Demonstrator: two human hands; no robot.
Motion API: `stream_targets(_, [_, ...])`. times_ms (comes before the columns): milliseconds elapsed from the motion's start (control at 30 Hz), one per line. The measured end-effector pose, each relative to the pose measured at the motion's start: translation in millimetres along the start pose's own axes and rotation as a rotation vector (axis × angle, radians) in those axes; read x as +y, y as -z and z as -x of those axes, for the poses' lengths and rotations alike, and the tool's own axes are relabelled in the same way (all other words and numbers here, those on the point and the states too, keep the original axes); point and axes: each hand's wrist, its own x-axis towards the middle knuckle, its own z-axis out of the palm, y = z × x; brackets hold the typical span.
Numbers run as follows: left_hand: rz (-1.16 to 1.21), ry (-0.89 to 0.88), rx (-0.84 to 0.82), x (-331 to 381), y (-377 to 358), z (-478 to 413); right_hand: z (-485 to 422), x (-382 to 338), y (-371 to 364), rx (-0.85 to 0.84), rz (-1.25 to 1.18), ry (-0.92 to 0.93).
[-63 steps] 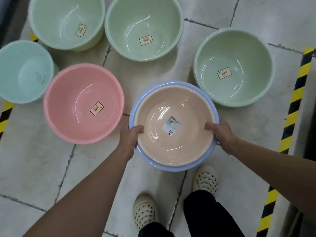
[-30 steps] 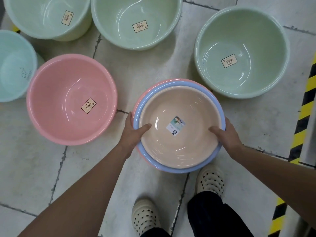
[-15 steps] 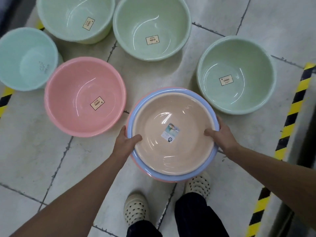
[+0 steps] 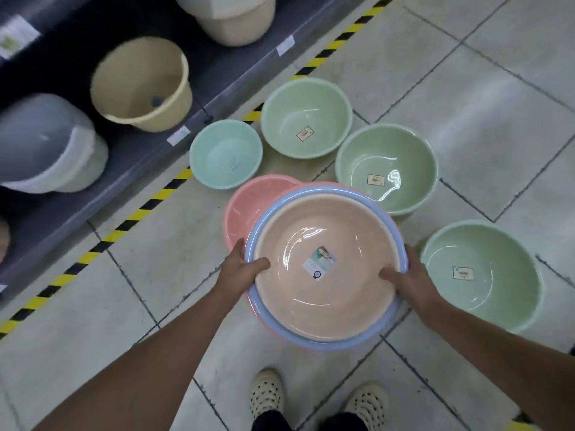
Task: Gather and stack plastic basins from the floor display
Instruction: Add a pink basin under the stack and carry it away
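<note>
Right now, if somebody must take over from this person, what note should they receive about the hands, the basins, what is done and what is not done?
Left hand: grips the left rim of the stack, thumb inside.
Right hand: grips the right rim, thumb inside.
Stack: beige basin nested in the blue basin, with a pink rim showing beneath. It hides part of the loose pink basin.
Done: those basins are nested.
Left: the loose pink basin, the small mint basin and three green basins, each single on the floor.
</note>
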Motion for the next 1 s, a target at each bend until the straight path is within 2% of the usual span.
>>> stream_targets(233, [0.121,0.023,0.069,27.7,63.8,-3.8,-17.6,-90.5,-43.4,-0.050,0.088,0.039])
stream_targets(433, [0.142,0.075,0.059,30.5,104.5,-52.9,-53.1,-119.4,-87.3,-0.067,0.109,0.008])
stream_targets(700, [0.176,0.120,0.067,5.3,129.8,-124.0,-104.7,-121.9,-139.5,-0.089,0.095,-0.035])
stream_targets(1000, [0.177,0.180,0.139,-39.3,108.6,-187.9,-178.2,-98.5,-170.4,-0.154,0.135,0.003])
